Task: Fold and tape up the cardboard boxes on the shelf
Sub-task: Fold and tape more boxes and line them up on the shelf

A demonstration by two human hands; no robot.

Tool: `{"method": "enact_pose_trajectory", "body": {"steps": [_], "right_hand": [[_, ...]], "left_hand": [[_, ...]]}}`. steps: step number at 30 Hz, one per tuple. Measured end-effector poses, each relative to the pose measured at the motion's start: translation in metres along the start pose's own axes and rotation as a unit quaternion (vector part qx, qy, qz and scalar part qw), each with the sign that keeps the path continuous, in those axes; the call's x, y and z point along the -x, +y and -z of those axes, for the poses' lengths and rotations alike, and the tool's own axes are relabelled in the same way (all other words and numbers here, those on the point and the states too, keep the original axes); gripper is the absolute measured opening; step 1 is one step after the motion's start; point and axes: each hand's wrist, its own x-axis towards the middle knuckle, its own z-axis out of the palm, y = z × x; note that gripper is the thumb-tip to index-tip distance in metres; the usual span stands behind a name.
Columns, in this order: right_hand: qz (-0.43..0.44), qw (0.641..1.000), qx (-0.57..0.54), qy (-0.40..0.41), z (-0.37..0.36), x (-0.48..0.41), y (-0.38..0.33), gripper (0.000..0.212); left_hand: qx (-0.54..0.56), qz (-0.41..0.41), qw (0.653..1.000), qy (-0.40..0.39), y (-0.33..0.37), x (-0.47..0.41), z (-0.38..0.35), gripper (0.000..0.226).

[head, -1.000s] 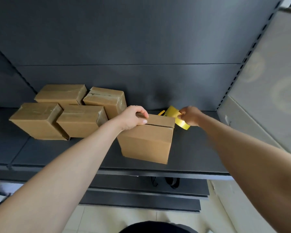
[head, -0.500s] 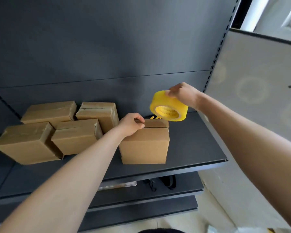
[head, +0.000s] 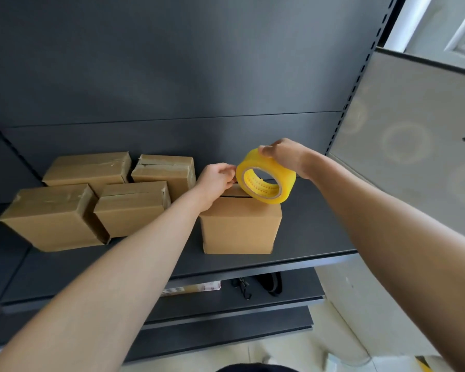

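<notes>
A plain cardboard box (head: 240,228) stands near the front of the dark shelf (head: 314,237), its top flaps folded down. My right hand (head: 287,155) grips a yellow roll of tape (head: 265,179) from above and holds it tilted over the box's top right. My left hand (head: 215,181) sits at the box's top left edge, with its curled fingertips at the left rim of the roll; I cannot tell whether they pinch the tape's end.
Several taped cardboard boxes (head: 91,200) sit grouped on the left of the same shelf. A lower shelf (head: 293,299) carries a flat package (head: 193,288) and black straps (head: 263,285). A grey panel (head: 414,135) rises at the right.
My right hand lifted the tape roll from behind the box and brought it down over the box's top. My left hand moved from the box's top to the roll's rim.
</notes>
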Motion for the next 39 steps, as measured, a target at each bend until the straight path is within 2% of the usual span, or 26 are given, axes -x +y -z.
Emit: {"method": "enact_pose_trajectory", "body": {"steps": [2,4,9,16,21,24,25,27,30,34,36,39], "right_hand": [[-0.01,1.0,-0.009,0.0,0.0,-0.003,-0.001,0.049],[-0.012,1.0,-0.018,-0.009,0.002,-0.005,0.002,0.051],[-0.001,0.999,-0.017,-0.033,0.008,-0.005,0.009,0.054],[0.004,1.0,0.007,-0.026,0.005,-0.01,0.003,0.051],[-0.013,1.0,0.006,-0.011,0.0,-0.017,-0.001,0.044],[-0.041,0.998,-0.052,0.011,-0.003,-0.021,-0.002,0.04],[-0.053,0.995,-0.081,0.019,-0.004,-0.021,-0.001,0.041],[-0.079,0.987,-0.136,0.029,-0.005,-0.02,-0.001,0.039],[-0.125,0.952,-0.28,0.001,-0.006,-0.018,-0.007,0.036],[-0.188,0.868,-0.459,-0.012,-0.012,-0.025,-0.015,0.034],[-0.204,0.838,-0.507,0.016,-0.016,-0.034,-0.016,0.041],[-0.214,0.814,-0.536,0.06,-0.021,-0.039,-0.019,0.048]], "left_hand": [[0.117,0.047,0.991,-0.054,0.009,0.001,-0.002,0.026],[0.179,0.101,0.976,-0.07,0.018,0.002,-0.002,0.024],[0.131,0.136,0.979,-0.081,0.028,0.0,-0.003,0.024],[0.017,0.086,0.996,-0.021,0.042,0.0,-0.007,0.028],[0.071,0.035,0.996,-0.031,0.042,0.001,-0.005,0.017],[0.1,0.053,0.993,-0.04,0.032,0.003,-0.002,0.016],[0.077,0.072,0.993,-0.049,0.026,0.005,-0.002,0.021],[-0.002,0.093,0.994,-0.057,0.012,0.007,-0.003,0.047],[-0.064,0.08,0.993,-0.056,0.005,0.009,-0.002,0.056],[-0.063,0.062,0.992,-0.085,0.009,0.011,0.003,0.043],[-0.041,0.055,0.993,-0.093,0.009,0.012,0.005,0.038],[-0.021,0.044,0.995,-0.084,0.005,0.012,0.007,0.038]]}}
